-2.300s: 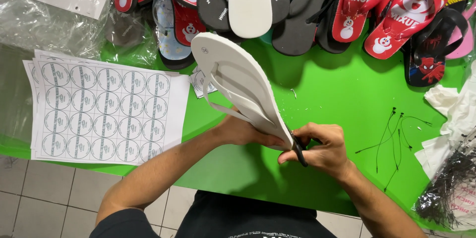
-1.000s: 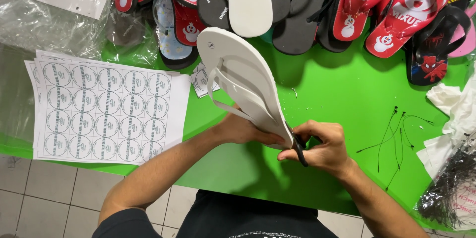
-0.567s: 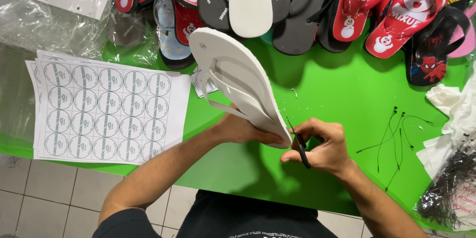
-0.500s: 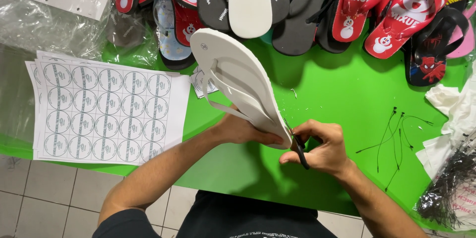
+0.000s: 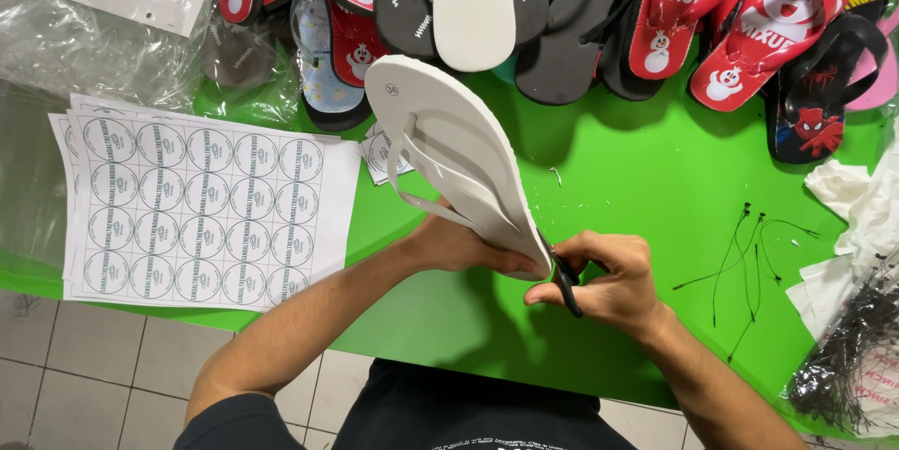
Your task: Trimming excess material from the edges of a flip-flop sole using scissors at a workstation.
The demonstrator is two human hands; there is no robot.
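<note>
The left hand (image 5: 459,246) grips the heel of the white flip-flop (image 5: 449,155) held above the green table (image 5: 646,178) — the right hand (image 5: 609,286) closes on a small black tool (image 5: 565,283) there. A slip could scratch the sole.

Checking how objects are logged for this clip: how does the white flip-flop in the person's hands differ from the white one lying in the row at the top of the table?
The held white flip-flop is raised off the green table, gripped near one end by the left hand, with the right hand beside it. The white flip-flop in the row lies untouched among coloured ones. The held one tilts edge-on; the other shows its flat face. Both are plain white.
</note>
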